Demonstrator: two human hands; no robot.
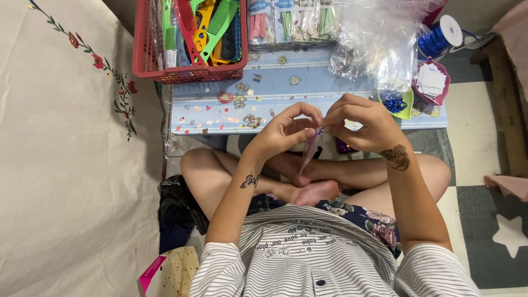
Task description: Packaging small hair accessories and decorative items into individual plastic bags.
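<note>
Both hands, left (283,132) and right (363,124), pinch one slim clear packet (309,151) above crossed legs.

A basket of combs (190,38) is sitting on the low table's (286,93) left end, a ribbon spool (440,34) is lying right of it, and both hands (330,129) are meeting before it.

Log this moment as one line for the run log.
left hand: pinching small clear bag | right hand: pinching bag top | bag: hanging over low table edge
</note>
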